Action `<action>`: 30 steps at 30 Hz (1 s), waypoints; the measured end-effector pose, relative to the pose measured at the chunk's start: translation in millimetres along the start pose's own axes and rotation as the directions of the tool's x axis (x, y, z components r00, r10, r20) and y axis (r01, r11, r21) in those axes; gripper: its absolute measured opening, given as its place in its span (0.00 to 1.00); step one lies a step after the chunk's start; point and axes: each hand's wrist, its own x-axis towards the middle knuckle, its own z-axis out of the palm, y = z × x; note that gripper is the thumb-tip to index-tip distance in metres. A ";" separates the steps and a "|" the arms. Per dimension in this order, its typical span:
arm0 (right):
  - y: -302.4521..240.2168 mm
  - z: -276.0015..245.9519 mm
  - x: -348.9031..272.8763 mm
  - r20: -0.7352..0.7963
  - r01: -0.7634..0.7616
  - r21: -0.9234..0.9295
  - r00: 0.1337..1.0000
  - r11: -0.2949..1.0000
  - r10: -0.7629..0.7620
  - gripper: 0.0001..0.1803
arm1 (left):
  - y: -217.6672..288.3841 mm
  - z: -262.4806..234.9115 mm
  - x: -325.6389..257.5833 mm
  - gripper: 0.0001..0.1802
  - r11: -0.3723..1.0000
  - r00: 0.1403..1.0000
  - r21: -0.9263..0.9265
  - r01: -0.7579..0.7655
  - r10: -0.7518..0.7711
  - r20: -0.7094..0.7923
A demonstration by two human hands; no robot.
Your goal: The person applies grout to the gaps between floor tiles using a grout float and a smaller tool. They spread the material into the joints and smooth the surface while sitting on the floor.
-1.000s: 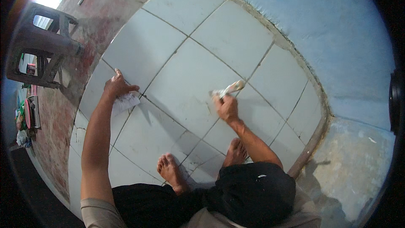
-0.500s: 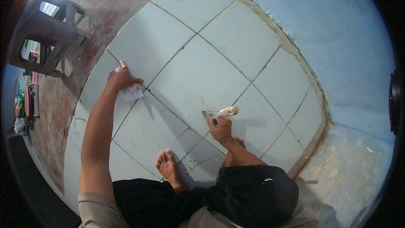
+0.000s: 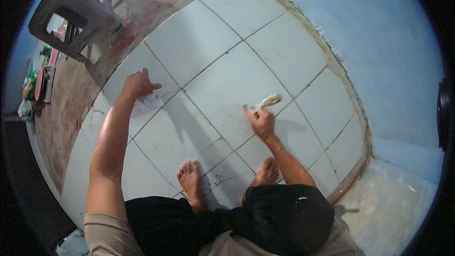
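Observation:
My right hand (image 3: 263, 122) is closed around a putty knife (image 3: 271, 100), held above the white tiled floor (image 3: 227, 80). Its handle points up and right, and its blade lies to the left near the fingers, slightly blurred. Farther left, my left hand (image 3: 139, 85) grips a thin white sheet or bag (image 3: 148, 104) with faint printing, which hangs below the fingers. The thumb sticks out to the right and a finger points away from me. Whether the sheet holds anything is hidden. Dark joints run between the tiles.
My bare feet (image 3: 191, 178) rest on the tiles in front of me. A blue wall (image 3: 374, 57) with a rough base edge borders the right side. A dark plastic stool (image 3: 78, 16) stands on the reddish worn floor (image 3: 71, 128) at the far left, with assorted goods (image 3: 40, 85) beyond.
The view has shifted. My right hand with the putty knife has moved away from me and rightward, uncovering more of my right foot. My left hand still grips the white sheet.

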 end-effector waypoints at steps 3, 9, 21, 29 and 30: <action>3.7 -21.9 52.3 -0.021 -0.043 0.051 0.999 0.998 0.044 0.20 | -24.3 -3.8 -29.5 0.43 0.999 1.000 -0.021 0.025 -0.025 -0.012; -21.1 9.3 31.3 0.369 0.130 0.104 0.916 0.986 -0.160 0.22 | -89.2 -5.5 -87.9 0.39 0.979 0.980 -0.044 0.200 -0.200 0.011; -40.8 33.3 27.3 0.550 0.282 0.223 0.754 0.933 -0.359 0.19 | -125.3 -20.3 -205.8 0.37 0.933 0.928 -0.017 0.359 -0.355 0.116; 8.0 -17.7 97.9 0.370 -0.127 0.304 0.929 0.944 0.006 0.14 | -114.1 -69.1 -137.8 0.33 0.984 0.949 -0.009 0.179 -0.175 -0.262; 17.4 -28.3 99.2 0.351 -0.186 0.297 0.934 0.937 0.075 0.14 | -100.2 -75.8 -124.6 0.32 0.989 0.941 0.013 0.145 -0.134 -0.312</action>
